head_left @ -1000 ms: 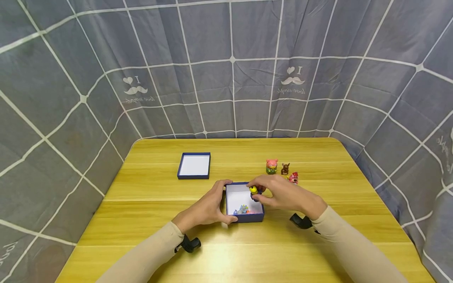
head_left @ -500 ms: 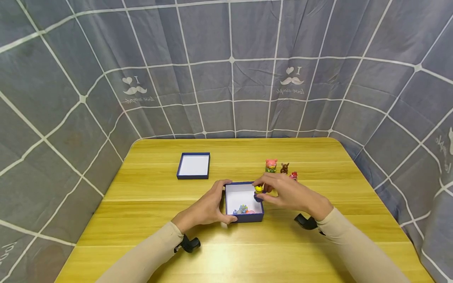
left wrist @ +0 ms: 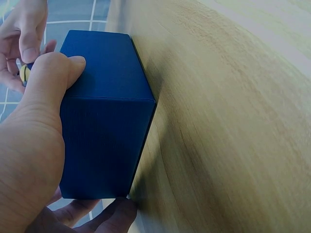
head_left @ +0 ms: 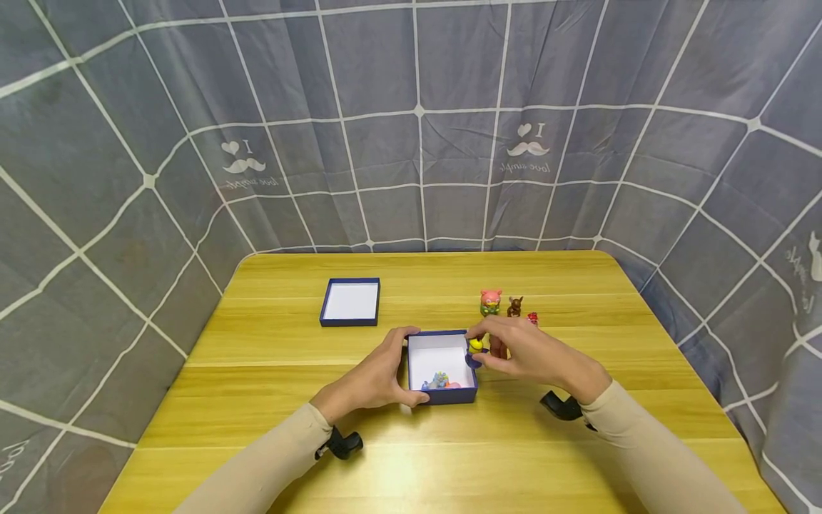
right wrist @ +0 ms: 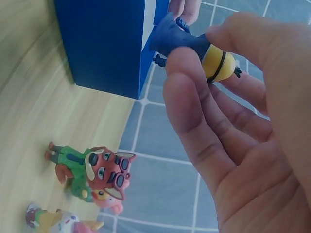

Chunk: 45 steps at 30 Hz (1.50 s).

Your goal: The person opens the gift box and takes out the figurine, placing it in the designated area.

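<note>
My left hand (head_left: 379, 375) grips the open blue box (head_left: 443, 398) from its left side, thumb on the near wall and fingers at the far corner. In the left wrist view the thumb lies on the blue wall (left wrist: 104, 145). Several small coloured figurines (head_left: 440, 381) lie inside by the near wall. My right hand (head_left: 529, 353) pinches a yellow minion figurine (head_left: 475, 345) with a dark blue lower part, held at the box's right rim. In the right wrist view the minion figurine (right wrist: 218, 64) sits between thumb and fingertips, its blue part toward the box.
Behind the right hand stand a pink figurine (head_left: 491, 301), a brown figurine (head_left: 515, 307) and a partly hidden red one (head_left: 532, 318). The right wrist view shows a fox figurine (right wrist: 104, 167) in green. A blue lid (head_left: 349, 302) lies white side up at the back left.
My right hand has moved right with the minion figurine, from above the box's inside to its right rim. The left hand and the box stay in place.
</note>
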Each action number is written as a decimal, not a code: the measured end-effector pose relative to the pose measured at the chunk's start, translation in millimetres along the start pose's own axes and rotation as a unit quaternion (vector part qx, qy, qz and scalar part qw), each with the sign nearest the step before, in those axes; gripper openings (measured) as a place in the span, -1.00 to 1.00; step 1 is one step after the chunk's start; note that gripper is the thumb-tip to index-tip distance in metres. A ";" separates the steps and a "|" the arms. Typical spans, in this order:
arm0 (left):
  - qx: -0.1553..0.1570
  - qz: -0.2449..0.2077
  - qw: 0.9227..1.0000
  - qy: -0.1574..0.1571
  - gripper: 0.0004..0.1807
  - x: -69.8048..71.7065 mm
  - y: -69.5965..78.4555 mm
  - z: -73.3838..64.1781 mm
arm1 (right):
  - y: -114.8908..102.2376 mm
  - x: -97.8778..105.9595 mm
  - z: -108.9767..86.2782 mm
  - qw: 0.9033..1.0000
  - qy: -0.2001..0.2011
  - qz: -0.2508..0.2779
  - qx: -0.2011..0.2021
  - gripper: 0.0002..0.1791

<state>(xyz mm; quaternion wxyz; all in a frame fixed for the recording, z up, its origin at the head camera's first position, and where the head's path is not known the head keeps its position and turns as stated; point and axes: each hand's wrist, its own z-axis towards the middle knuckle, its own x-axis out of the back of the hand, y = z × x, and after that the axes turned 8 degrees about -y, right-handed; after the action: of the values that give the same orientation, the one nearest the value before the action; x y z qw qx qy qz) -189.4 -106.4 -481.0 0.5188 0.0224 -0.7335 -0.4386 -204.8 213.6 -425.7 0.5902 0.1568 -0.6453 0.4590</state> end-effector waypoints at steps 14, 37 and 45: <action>0.000 0.004 1.000 0.001 0.31 -0.7 0.1 0.3 | 7.2 -2.0 -10.7 0.997 -0.016 0.074 0.007 -0.66; 0.004 0.006 1.000 0.001 0.32 -2.1 1.8 -0.1 | 10.3 0.7 -18.9 0.999 0.011 0.045 0.005 -0.74; 0.007 0.007 1.000 0.001 0.32 -2.5 0.0 0.4 | 11.8 0.0 -19.0 0.999 0.027 0.023 0.007 -0.87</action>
<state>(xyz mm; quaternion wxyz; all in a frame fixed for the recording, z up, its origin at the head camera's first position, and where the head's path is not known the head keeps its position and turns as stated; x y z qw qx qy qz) -188.5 -104.9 -482.9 0.5225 0.0208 -0.7362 -0.4296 -201.8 234.7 -432.8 0.5959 0.1337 -0.6289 0.4812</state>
